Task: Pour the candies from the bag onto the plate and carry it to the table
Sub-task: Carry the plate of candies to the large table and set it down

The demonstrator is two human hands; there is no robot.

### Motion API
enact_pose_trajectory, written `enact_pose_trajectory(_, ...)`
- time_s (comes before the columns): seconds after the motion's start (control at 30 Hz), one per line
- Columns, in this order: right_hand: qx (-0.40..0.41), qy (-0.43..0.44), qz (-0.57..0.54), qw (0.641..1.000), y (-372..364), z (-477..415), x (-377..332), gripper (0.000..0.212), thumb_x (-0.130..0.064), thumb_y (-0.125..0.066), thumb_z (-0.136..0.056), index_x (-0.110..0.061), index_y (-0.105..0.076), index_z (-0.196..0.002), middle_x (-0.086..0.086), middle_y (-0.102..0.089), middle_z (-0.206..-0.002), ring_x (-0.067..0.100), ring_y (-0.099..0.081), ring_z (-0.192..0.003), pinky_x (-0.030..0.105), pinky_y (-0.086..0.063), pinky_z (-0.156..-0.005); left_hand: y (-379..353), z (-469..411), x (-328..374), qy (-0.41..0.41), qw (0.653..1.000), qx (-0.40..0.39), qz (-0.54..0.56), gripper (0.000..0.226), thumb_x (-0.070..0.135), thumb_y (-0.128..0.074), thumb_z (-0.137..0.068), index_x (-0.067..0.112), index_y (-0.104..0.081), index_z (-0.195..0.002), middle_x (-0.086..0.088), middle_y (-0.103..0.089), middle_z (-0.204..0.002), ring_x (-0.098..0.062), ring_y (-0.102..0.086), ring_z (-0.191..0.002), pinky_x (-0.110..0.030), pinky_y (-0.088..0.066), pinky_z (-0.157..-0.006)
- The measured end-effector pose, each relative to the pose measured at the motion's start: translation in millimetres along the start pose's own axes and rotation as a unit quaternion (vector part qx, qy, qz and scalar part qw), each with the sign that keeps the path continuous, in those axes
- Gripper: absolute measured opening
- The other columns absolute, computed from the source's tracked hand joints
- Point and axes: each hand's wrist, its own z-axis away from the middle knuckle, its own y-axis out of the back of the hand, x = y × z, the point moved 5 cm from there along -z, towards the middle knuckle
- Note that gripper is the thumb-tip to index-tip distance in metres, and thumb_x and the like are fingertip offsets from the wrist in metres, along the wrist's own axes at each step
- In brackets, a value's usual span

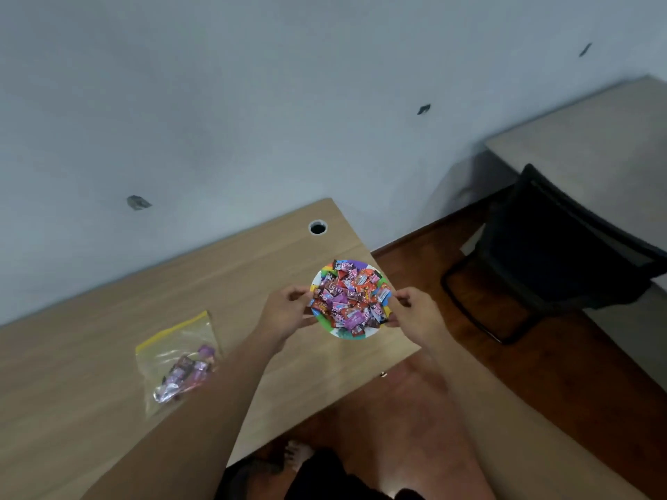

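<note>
Nearest, at the bottom edge: dark clothing and a bare foot on the reddish-brown floor (541, 373). Forearms reaching forward and up from there.

On the wooden bench (90, 391), left of the arms: a zip bag (178, 359) lying flat, mouth with yellow strip toward the wall, a few purple wrapped candies left inside. Apart from both hands, set aside, likely because most of the pouring is done.

Farther out, over the bench's right corner: a colourful plate (352, 333) heaped with candies (348, 299). Left hand (288, 312) pinching the left rim, right hand (415, 312) pinching the right rim, fingers curled closed on the edge. Grip on opposite sides probably to keep the thin plate level and stop the heap sliding. Unclear whether lifted or just resting on the surface.

Beyond: a round cable hole (318, 227) near the wall, then a black chair (563, 254) and a second, paler bench (595, 138) at far right, probably the destination for the carry.
</note>
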Motion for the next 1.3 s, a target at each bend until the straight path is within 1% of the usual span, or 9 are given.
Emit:
enact_pose_trajectory(0.17,0.028,-0.007,-0.024,0.999,71,26,45,0.011,-0.021,-0.070,-0.103,-0.010,-0.069,-0.102,0.005,-0.079,-0.091,0.011,-0.079,-0.061,0.042,-0.071,-0.073,-72,36,-1,-0.014,0.999,-0.033,-0.017,0.020,0.012,-0.063,-0.107,-0.002,-0.072,-0.119,-0.017,-0.075,-0.109,-0.025,-0.075,-0.083,-0.033,-0.067,-0.070)
enact_pose_trajectory(0.27,0.055,-0.004,-0.019,0.998,115,45,74,0.011,-0.023,-0.072,-0.101,-0.012,-0.071,-0.100,0.005,-0.080,-0.086,0.007,-0.078,-0.058,0.038,-0.070,-0.066,-118,58,-8,-0.020,0.998,-0.049,-0.028,0.019,0.012,-0.064,-0.107,0.000,-0.073,-0.119,-0.016,-0.076,-0.107,-0.021,-0.075,-0.079,-0.034,-0.069,-0.073)
enact_pose_trajectory(0.43,0.087,-0.031,-0.023,0.996,184,81,127,0.009,-0.029,-0.072,-0.101,-0.021,-0.070,-0.099,-0.001,-0.080,-0.080,0.004,-0.079,-0.060,0.017,-0.059,-0.049,-196,95,-27,-0.019,0.995,-0.077,-0.056,0.021,0.013,-0.064,-0.107,0.000,-0.072,-0.121,-0.020,-0.078,-0.115,-0.024,-0.076,-0.086,-0.033,-0.069,-0.072)
enact_pose_trajectory(0.57,0.113,-0.047,-0.030,0.992,236,109,168,0.013,-0.033,-0.069,-0.102,-0.020,-0.068,-0.099,-0.003,-0.080,-0.081,0.002,-0.078,-0.060,0.018,-0.058,-0.049,-260,126,-38,-0.017,0.993,-0.104,-0.055,0.015,0.012,-0.064,-0.107,0.003,-0.074,-0.115,-0.015,-0.078,-0.111,-0.018,-0.078,-0.081,-0.025,-0.066,-0.061)
enact_pose_trajectory(0.77,0.162,-0.069,-0.063,0.982,316,155,223,0.019,-0.038,-0.067,-0.102,-0.020,-0.068,-0.101,-0.003,-0.080,-0.085,0.001,-0.079,-0.067,0.022,-0.063,-0.054,-354,168,-43,-0.019,0.984,-0.148,-0.097,0.016,0.015,-0.065,-0.107,0.007,-0.075,-0.117,-0.013,-0.081,-0.113,-0.026,-0.082,-0.103,-0.026,-0.067,-0.064)
enact_pose_trajectory(0.93,0.215,-0.088,-0.113,0.966,379,191,263,0.022,-0.036,-0.066,-0.102,-0.015,-0.067,-0.098,-0.001,-0.080,-0.086,0.003,-0.079,-0.063,0.021,-0.062,-0.053,-433,193,-43,-0.036,0.969,-0.200,-0.142,0.016,0.019,-0.067,-0.106,0.011,-0.076,-0.116,-0.009,-0.083,-0.113,-0.024,-0.084,-0.102,-0.033,-0.069,-0.074)
enact_pose_trajectory(1.03,0.256,-0.098,-0.118,0.954,415,212,286,0.023,-0.035,-0.067,-0.101,-0.012,-0.068,-0.097,-0.001,-0.080,-0.083,-0.004,-0.075,-0.059,0.013,-0.053,-0.045,-481,205,-43,-0.050,0.956,-0.233,-0.170,0.016,0.021,-0.068,-0.106,0.013,-0.077,-0.116,-0.007,-0.083,-0.113,-0.022,-0.084,-0.100,-0.036,-0.070,-0.078)
enact_pose_trajectory(1.2,0.309,-0.129,-0.133,0.933,471,240,331,0.025,-0.039,-0.068,-0.099,-0.015,-0.070,-0.094,-0.002,-0.081,-0.086,0.011,-0.081,-0.076,0.038,-0.069,-0.067,-564,226,-46,-0.062,0.934,-0.289,-0.201,0.015,0.021,-0.068,-0.106,0.015,-0.078,-0.115,-0.004,-0.084,-0.112,-0.017,-0.084,-0.095,-0.031,-0.069,-0.072)
enact_pose_trajectory(1.3,0.334,-0.140,-0.145,0.921,505,251,356,0.024,-0.040,-0.069,-0.099,-0.017,-0.069,-0.094,-0.002,-0.082,-0.087,0.009,-0.081,-0.074,0.034,-0.070,-0.066,-615,237,-48,-0.064,0.921,-0.319,-0.216,0.016,0.020,-0.066,-0.107,0.013,-0.076,-0.117,-0.004,-0.083,-0.112,-0.014,-0.084,-0.090,-0.025,-0.066,-0.065)
